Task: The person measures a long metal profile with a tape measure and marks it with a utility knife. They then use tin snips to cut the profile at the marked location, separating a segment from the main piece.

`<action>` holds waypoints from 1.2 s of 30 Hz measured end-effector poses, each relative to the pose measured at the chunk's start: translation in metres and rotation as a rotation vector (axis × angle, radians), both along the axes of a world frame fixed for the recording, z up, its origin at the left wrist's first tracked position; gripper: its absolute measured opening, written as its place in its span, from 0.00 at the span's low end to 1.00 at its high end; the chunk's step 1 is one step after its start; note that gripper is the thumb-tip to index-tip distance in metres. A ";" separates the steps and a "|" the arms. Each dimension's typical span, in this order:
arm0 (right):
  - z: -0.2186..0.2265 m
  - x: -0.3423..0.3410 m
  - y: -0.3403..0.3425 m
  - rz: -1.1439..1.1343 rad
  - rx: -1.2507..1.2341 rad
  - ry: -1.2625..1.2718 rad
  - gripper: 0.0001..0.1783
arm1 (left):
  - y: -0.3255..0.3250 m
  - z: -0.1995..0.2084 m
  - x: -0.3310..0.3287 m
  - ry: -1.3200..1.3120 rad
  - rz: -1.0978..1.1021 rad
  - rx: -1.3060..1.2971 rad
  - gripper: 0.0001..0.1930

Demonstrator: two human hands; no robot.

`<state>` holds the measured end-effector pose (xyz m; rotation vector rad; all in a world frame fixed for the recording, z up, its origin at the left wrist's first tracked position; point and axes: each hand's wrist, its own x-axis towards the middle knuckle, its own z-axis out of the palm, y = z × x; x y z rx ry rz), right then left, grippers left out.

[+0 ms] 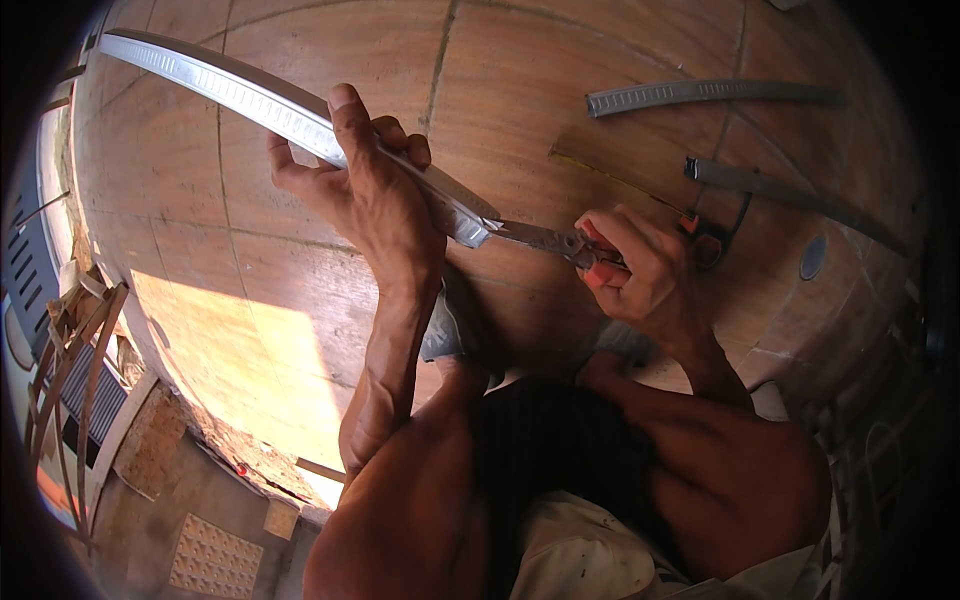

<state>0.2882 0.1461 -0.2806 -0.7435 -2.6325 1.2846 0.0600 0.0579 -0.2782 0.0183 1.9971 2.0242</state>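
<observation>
My left hand (385,210) is wrapped around a long silvery metal channel (235,92), with slotted marks along its side. The channel slants from the far left down toward the middle. In my right hand (648,268) are tin snips (540,237) with red-orange handles, the fingers closed around the grips. The snips' blades meet the channel's near end, at its edge; how far they bite in cannot be made out. Just beyond my right hand a tape measure (708,246) lies on the floor, its yellow blade (615,178) drawn out toward the far left.
Two shorter grey metal channels (715,93) (800,203) lie on the tiled floor (520,90) at the right. Near them is a grey oval disc (813,257). My shod foot (445,322) is below the channel. Wooden sticks (75,370) and broken flooring edge the left side.
</observation>
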 end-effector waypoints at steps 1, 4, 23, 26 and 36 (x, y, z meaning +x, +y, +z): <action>-0.001 -0.001 -0.001 -0.012 0.002 0.011 0.21 | 0.000 0.000 0.000 0.004 0.000 -0.022 0.41; -0.001 0.000 -0.002 -0.026 -0.130 -0.028 0.13 | -0.001 -0.002 0.000 0.053 -0.021 -0.012 0.42; -0.021 0.003 -0.002 0.019 0.143 0.149 0.35 | -0.007 0.005 -0.004 -0.188 -0.218 0.076 0.38; -0.023 -0.002 -0.001 0.058 0.186 0.191 0.38 | -0.005 0.003 0.000 -0.211 -0.222 0.100 0.38; -0.037 -0.004 -0.006 0.042 0.189 0.241 0.33 | -0.003 0.006 0.009 -0.309 -0.239 0.037 0.34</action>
